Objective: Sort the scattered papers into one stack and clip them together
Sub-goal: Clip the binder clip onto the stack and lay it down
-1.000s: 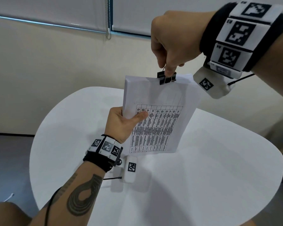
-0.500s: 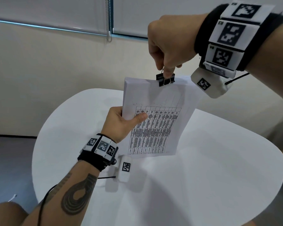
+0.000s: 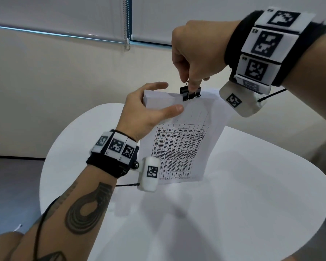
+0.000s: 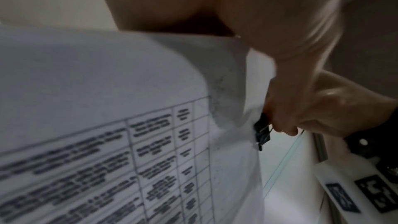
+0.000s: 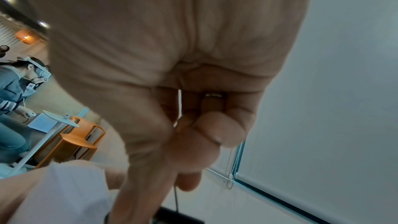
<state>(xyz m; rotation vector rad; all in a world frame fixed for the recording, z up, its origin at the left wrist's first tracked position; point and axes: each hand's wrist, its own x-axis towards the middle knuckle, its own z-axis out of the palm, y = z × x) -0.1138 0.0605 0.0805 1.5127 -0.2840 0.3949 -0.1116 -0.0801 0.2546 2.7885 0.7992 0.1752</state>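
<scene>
A stack of white papers (image 3: 186,140) with a printed table on the front sheet stands upright above the white table (image 3: 252,204). A black binder clip (image 3: 190,94) sits on the middle of its top edge. My right hand (image 3: 193,84) reaches down from above and pinches the clip's wire handles. My left hand (image 3: 166,98) pinches the stack's top left corner, thumb across the front and fingers behind. The left wrist view shows the papers (image 4: 107,108), the clip (image 4: 261,132) and the right hand's fingers (image 4: 286,122) on it. The right wrist view shows mostly my palm.
A cream wall and window blinds with a bead chain (image 3: 128,42) rise behind the table. The table's curved edge (image 3: 45,166) runs at the left, with grey floor beyond. In the right wrist view another person (image 5: 15,91) and orange chairs (image 5: 71,140) are far off.
My left hand has moved from the middle of the stack's left edge up to its top left corner. My right hand still pinches the clip at the top edge.
</scene>
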